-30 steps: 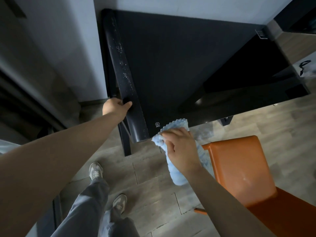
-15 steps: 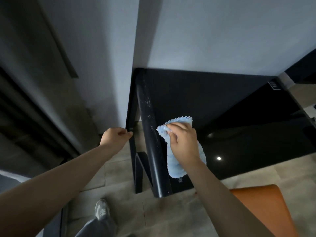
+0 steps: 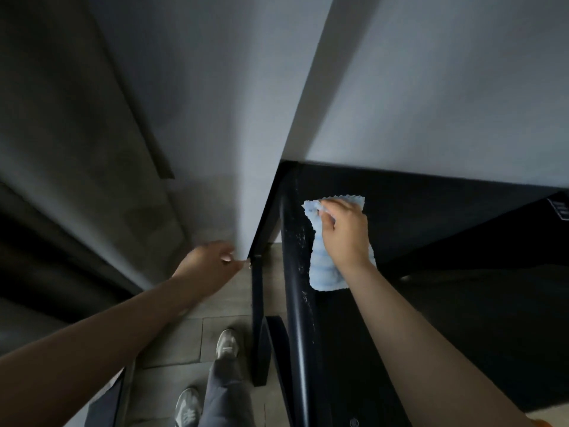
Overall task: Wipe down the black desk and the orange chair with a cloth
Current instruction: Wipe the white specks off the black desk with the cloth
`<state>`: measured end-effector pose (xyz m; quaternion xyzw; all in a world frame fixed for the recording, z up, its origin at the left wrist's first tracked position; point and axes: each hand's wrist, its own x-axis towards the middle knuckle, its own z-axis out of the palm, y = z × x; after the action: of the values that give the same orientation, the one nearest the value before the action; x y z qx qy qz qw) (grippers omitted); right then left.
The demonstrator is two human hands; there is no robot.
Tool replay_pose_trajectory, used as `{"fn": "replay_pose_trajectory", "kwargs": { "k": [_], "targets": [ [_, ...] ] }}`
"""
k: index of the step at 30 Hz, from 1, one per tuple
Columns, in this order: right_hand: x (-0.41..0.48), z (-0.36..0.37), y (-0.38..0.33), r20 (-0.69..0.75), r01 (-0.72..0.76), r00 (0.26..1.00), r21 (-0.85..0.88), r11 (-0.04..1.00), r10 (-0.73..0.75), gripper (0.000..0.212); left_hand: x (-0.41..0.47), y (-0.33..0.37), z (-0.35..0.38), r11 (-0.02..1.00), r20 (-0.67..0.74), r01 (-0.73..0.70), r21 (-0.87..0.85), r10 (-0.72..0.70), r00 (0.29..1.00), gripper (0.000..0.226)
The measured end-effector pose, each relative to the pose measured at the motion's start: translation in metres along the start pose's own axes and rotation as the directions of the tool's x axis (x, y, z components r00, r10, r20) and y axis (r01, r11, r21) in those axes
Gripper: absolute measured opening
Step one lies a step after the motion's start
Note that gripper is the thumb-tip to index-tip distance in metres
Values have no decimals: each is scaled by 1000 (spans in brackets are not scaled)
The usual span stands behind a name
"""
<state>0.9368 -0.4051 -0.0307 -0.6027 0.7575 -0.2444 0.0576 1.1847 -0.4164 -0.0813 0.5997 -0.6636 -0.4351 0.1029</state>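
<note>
Black desk [image 3: 431, 226]: right hand [image 3: 345, 232] grips blue cloth [image 3: 326, 272] on it; left hand [image 3: 209, 263] touches its left edge, grip unclear.

Right hand [image 3: 345, 237] gripping blue cloth [image 3: 326, 271], black desk [image 3: 437, 220]

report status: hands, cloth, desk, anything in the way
Right hand presses blue cloth on black desk, fingers curled on it. Left hand at desk's left edge, grip unclear. Only the wall ahead of the cloth.
</note>
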Motion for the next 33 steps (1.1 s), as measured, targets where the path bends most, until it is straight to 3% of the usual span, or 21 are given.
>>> {"fn": "replay_pose_trajectory", "kwargs": {
  "k": [4,9,12,16,18,23,33],
  "targets": [
    [71,28,7,17,15,1000,0,1000,-15,25,35,1,-9,985,-57,-18,173,28,998,37],
    [147,67,14,37,55,998,-44,998,-53,23,67,5,-12,970,-61,-14,242,29,998,41],
    [175,92,19,120,45,992,-16,999,-43,26,84,8,-8,971,-43,24,236,-14,999,41],
    [165,112,30,156,49,987,-175,983,-21,57,95,7,-2,976,-1,60,207,-61,998,41],
    [155,117,37,194,59,981,-237,970,-12,63,97,6,-1,976,13,67,207,-71,997,38],
    [155,133,34,391,38,917,-286,957,80,61,100,2,-2,974,7,57,218,-60,998,39],
    [121,127,30,398,89,915,-357,930,65,56,78,-4,-11,975,9,53,218,-56,998,41]
  ]
}}
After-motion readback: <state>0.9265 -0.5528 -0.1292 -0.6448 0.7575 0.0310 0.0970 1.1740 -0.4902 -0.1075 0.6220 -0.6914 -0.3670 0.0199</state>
